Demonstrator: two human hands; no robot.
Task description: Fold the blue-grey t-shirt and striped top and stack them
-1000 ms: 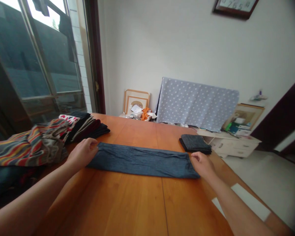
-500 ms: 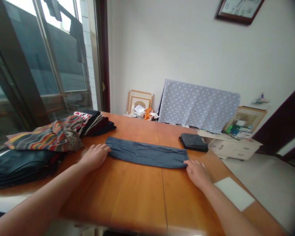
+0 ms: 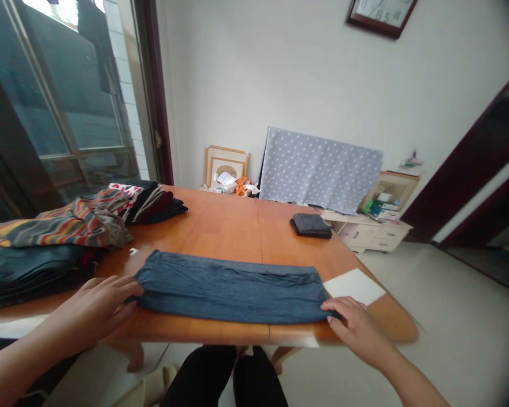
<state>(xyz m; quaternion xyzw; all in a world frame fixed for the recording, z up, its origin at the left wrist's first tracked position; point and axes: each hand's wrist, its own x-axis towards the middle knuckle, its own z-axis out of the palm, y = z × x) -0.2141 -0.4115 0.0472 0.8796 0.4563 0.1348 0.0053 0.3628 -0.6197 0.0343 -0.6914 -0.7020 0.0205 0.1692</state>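
Observation:
A blue-grey cloth [image 3: 231, 288], folded into a long strip, lies across the wooden table [image 3: 233, 232] close to its front edge. My left hand [image 3: 91, 305] is at the strip's left end, fingers together over the corner and holding it. At the right end my right hand [image 3: 356, 328] grips the other corner with its fingertips. A small folded dark grey cloth [image 3: 310, 225] sits at the table's far right, apart from both hands.
On the table's left are a striped garment pile [image 3: 63, 226], dark folded clothes [image 3: 152, 203] and dark denim [image 3: 29, 268]. A white sheet [image 3: 354, 285] lies at the right edge. A dotted board [image 3: 320, 169] and a white cabinet [image 3: 369, 237] stand behind. My black-clad legs [image 3: 224, 379] show below the table.
The blue-grey strip has come from the table's middle toward its front edge, with both hands at its ends. My view has pulled back and now shows my legs.

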